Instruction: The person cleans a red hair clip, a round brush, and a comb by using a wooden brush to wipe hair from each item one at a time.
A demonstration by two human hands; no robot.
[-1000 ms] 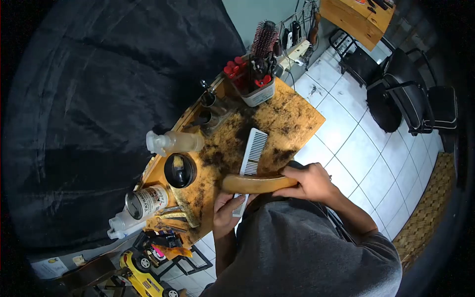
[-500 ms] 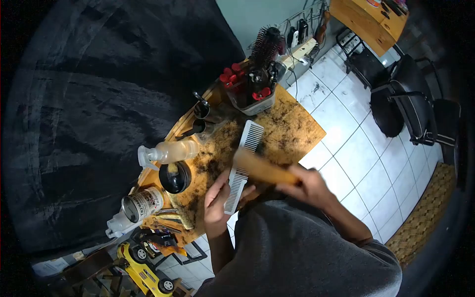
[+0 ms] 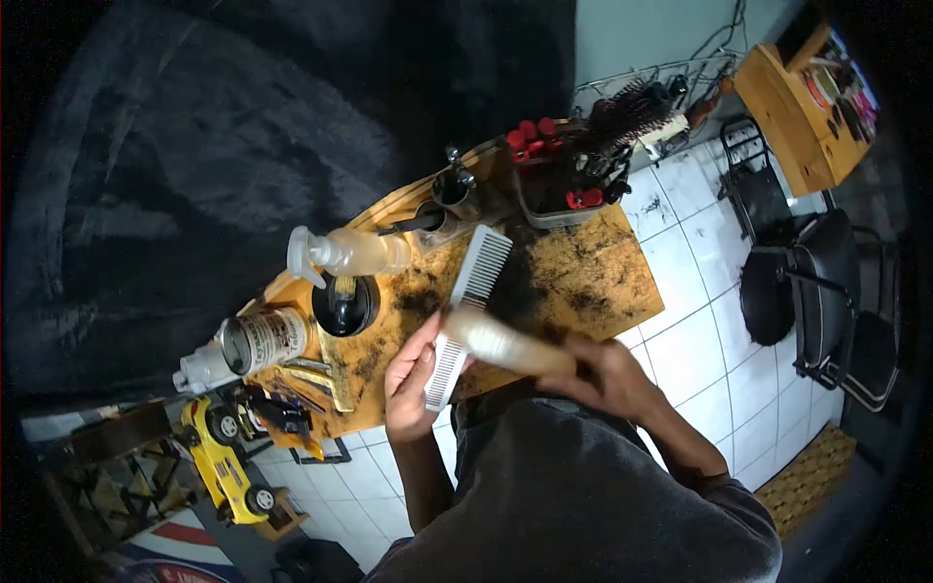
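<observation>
While your left hand [image 3: 410, 381] is gripping the white comb [image 3: 466, 316] over the wooden counter [image 3: 603, 277], where dark hair is lying scattered, your right hand [image 3: 612, 377] is clutching a blurred brush [image 3: 505, 346] beside it; black chairs [image 3: 826, 282] are standing on white floor tiles [image 3: 705, 374].

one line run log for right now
left hand: holds comb | right hand: holds brush, blurred | brush: over comb
</observation>
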